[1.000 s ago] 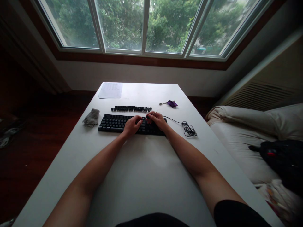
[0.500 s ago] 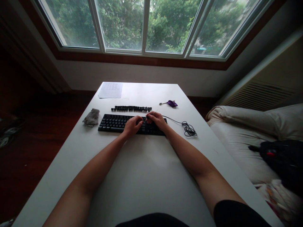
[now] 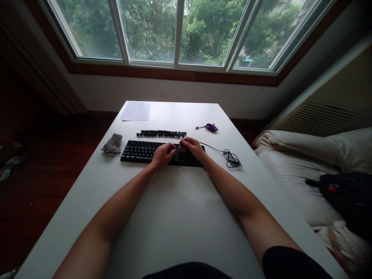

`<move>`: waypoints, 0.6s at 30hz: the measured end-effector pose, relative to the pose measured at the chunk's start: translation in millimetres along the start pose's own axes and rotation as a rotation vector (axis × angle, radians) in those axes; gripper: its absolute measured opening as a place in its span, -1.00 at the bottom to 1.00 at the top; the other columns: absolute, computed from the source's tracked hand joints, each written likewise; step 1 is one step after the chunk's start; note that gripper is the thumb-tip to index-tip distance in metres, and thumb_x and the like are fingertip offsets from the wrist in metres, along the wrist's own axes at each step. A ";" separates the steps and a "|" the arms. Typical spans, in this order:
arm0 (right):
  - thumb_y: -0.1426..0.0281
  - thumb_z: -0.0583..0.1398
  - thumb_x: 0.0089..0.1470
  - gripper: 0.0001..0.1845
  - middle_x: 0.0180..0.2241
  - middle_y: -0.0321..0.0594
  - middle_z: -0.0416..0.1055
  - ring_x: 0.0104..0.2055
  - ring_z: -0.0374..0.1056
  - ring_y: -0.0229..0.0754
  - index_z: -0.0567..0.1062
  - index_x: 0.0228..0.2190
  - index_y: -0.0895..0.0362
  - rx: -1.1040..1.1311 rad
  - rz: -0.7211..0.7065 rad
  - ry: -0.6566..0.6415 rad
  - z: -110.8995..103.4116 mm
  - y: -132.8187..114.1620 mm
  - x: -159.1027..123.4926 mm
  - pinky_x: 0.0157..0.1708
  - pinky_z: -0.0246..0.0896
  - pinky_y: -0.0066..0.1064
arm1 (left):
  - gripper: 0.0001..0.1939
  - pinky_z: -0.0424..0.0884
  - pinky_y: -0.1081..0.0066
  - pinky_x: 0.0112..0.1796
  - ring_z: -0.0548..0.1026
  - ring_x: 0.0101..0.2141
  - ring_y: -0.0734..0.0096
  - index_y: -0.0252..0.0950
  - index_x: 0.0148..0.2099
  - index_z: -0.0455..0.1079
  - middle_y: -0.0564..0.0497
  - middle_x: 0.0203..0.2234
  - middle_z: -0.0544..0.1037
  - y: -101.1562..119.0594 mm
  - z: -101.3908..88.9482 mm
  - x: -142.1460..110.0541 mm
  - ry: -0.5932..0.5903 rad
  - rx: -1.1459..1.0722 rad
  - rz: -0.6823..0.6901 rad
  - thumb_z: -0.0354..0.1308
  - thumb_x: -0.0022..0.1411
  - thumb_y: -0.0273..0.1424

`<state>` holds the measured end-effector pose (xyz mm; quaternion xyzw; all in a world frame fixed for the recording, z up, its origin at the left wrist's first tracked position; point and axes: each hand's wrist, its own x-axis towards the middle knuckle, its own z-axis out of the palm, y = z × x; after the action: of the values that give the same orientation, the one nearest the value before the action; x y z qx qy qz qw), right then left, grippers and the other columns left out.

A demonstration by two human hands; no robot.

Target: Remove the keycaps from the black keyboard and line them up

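Observation:
A black keyboard (image 3: 138, 151) lies across the white table, and both hands are over its right half. My left hand (image 3: 162, 154) has thumb and fingers closed together above the keys; what they hold, if anything, is too small to make out. Close beside it, my right hand (image 3: 193, 148) pinches a small black piece (image 3: 181, 145) that looks like a keycap. A thin wire shows above the right fingers. Behind the keyboard stands a row of loose black keycaps (image 3: 158, 133). The hands hide part of the keys under them.
A crumpled grey cloth (image 3: 112, 145) lies left of the keyboard. The keyboard's coiled cable (image 3: 232, 159) rests to the right. Farther back are a small brush with a purple part (image 3: 211, 127) and a paper sheet (image 3: 136, 111). A pale sofa (image 3: 296, 170) stands right of the table (image 3: 174, 217).
Almost nothing differs. The fingers of my right hand have shifted very slightly around the small black piece, and the thin wire above them sits a little differently.

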<state>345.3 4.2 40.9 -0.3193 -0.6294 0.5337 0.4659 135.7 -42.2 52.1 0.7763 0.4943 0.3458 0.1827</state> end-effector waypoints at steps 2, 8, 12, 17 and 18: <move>0.09 0.28 0.12 -0.63 -0.44 -0.24 0.53 -0.48 0.43 -0.25 0.54 -0.23 0.15 -0.004 0.008 0.003 0.0 0.2 -0.1 -0.45 0.35 -0.43 | -0.85 0.36 0.36 -0.26 0.50 -0.26 0.32 -0.22 -0.11 0.43 0.00 -0.25 0.59 -0.3 0.0 0.1 -0.002 0.003 0.007 0.11 0.32 -0.32; 0.07 0.29 0.10 -0.61 -0.43 -0.24 0.53 -0.47 0.43 -0.25 0.54 -0.23 0.14 -0.014 0.023 0.017 0.6 0.1 -0.4 -0.43 0.37 -0.41 | -0.87 0.36 0.30 -0.18 0.50 -0.22 0.27 -0.21 -0.11 0.43 0.01 -0.26 0.59 -0.8 2.3 -0.3 0.002 0.054 0.060 0.13 0.31 -0.33; 0.08 0.28 0.10 -0.63 -0.44 -0.25 0.53 -0.47 0.43 -0.25 0.54 -0.23 0.14 -0.009 0.025 0.008 0.1 1.1 0.2 -0.43 0.36 -0.41 | -0.87 0.35 0.25 -0.12 0.49 -0.19 0.23 -0.20 -0.12 0.44 0.01 -0.25 0.59 -1.0 4.4 -0.6 -0.007 0.105 0.100 0.14 0.30 -0.34; 0.09 0.28 0.11 -0.64 -0.44 -0.24 0.53 -0.47 0.42 -0.25 0.54 -0.24 0.14 -0.013 0.021 0.007 -0.4 2.4 0.9 -0.43 0.35 -0.41 | -0.86 0.34 0.23 -0.12 0.49 -0.18 0.22 -0.20 -0.11 0.45 0.00 -0.24 0.59 -1.8 5.7 -0.6 -0.008 0.118 0.096 0.14 0.31 -0.32; 0.09 0.28 0.11 -0.63 -0.44 -0.24 0.53 -0.47 0.42 -0.24 0.54 -0.24 0.13 -0.016 0.022 0.008 -0.3 2.4 0.9 -0.43 0.36 -0.41 | -0.86 0.34 0.23 -0.11 0.49 -0.18 0.22 -0.20 -0.11 0.45 0.00 -0.24 0.59 -2.0 5.8 -0.6 -0.006 0.120 0.096 0.14 0.31 -0.32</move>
<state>345.0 5.7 38.9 -0.3323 -0.6281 0.5325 0.4599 138.5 -41.6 46.6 0.8097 0.4758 0.3216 0.1208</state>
